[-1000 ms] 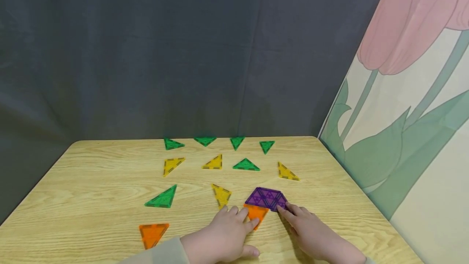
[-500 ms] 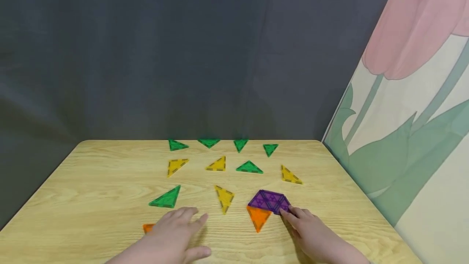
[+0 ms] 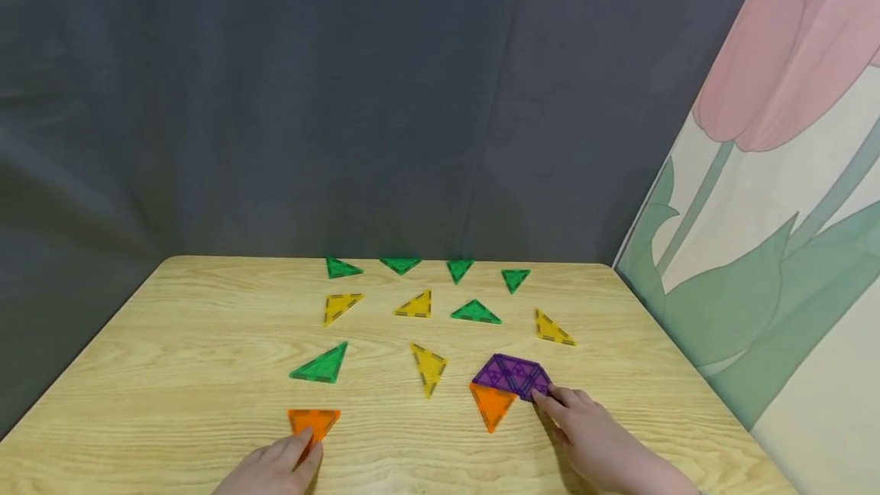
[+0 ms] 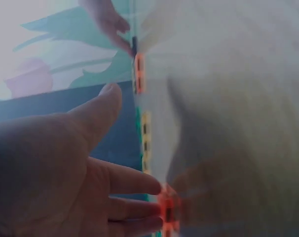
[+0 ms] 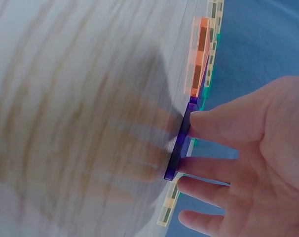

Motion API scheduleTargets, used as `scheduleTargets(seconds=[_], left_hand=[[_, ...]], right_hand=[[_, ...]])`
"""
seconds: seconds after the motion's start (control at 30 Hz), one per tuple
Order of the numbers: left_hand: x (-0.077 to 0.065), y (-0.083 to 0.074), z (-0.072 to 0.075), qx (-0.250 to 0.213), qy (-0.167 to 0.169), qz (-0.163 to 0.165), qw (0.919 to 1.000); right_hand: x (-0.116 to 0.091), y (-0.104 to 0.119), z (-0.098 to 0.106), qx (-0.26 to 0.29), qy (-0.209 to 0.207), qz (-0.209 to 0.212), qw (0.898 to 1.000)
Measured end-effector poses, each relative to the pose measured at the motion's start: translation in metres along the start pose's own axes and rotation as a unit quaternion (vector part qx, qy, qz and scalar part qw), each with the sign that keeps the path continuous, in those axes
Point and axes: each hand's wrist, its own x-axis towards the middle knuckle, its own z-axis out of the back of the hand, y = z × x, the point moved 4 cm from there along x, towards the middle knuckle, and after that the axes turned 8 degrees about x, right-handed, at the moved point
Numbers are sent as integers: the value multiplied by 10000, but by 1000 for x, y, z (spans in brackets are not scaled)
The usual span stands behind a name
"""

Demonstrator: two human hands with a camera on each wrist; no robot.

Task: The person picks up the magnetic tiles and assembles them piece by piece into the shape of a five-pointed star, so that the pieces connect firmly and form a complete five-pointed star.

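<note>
My left hand (image 3: 273, 467) reaches in at the bottom, its fingertips touching an orange triangular magnetic tile (image 3: 313, 420). In the left wrist view its thumb stands apart from that orange tile (image 4: 168, 210) and its fingers are fairly straight. Farther right lie purple triangular magnetic tiles (image 3: 510, 374) joined flat, with another orange triangle tile (image 3: 492, 406) against their near edge. My right hand (image 3: 601, 438) rests its fingertips on the purple tiles' right end. Seen from the right wrist, the thumb and relaxed fingers touch the purple tile's edge (image 5: 179, 143).
Several green triangle tiles (image 3: 476, 312) and yellow triangle tiles (image 3: 429, 367) lie spread over the wooden table (image 3: 172, 373). A dark curtain (image 3: 330, 98) hangs behind the far edge. A tulip-patterned wall panel (image 3: 756, 250) borders the right side.
My left hand has left the orange tile by the purple ones and moved left to the other orange tile. The right hand has stayed at the purple tiles. The view has shifted slightly.
</note>
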Motion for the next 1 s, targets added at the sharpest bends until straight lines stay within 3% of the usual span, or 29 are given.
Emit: scheduleTargets(seconds=[0.13,0.27,0.37,0.5,0.6,0.8,0.93,1.0], left_hand=[[7,-18,-5,128,-398,-731,9965],[14,-42,3,218,-1165,-1727,9778],[21,-57,11,138,-1484,-2203,9640],[35,-74,15,-572,-970,-2313,9663],[46,-84,18,-932,-565,-2431,9638],[65,-109,28,-370,-536,-3299,9418],[86,-132,37,-426,-591,-3486,9344],[96,-144,42,-209,-761,-3571,9307]], right_hand=[[-2,-1,-1,27,-86,94,9999],[-2,-3,1,-17,-145,305,9994],[-2,-5,5,35,-98,469,9988],[0,-6,10,157,-35,632,9979],[0,-6,13,182,-59,733,9971],[-2,-4,13,236,-100,813,9964],[-2,-3,15,141,-123,939,9954],[-2,-3,17,143,-113,952,9953]])
